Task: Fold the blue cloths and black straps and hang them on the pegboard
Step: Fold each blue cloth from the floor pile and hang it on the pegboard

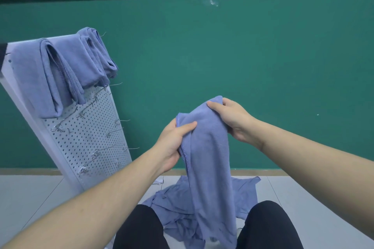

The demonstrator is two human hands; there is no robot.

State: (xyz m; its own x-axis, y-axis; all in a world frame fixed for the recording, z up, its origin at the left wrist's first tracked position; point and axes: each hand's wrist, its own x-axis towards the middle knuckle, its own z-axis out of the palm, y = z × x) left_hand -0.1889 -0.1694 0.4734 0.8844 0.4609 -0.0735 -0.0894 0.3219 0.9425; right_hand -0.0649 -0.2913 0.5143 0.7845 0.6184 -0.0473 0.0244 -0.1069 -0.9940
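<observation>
The held blue cloth [210,159] hides the fingers of the left hand [174,143] behind its fold, and its lower end runs off the bottom edge. It also covers part of the cloth pile [178,206] on the floor. The pegboard [89,137] is cut by the left edge, where a dark object [2,50] is too cropped to identify.

The pale tiled floor [30,198] carries a crumpled heap of blue cloths [178,208] between the person's knees. The white pegboard [89,139] stands tilted on it at the left.

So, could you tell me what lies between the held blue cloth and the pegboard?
In the head view, only the left hand gripping the cloth, then bare green wall up to the pegboard.
</observation>
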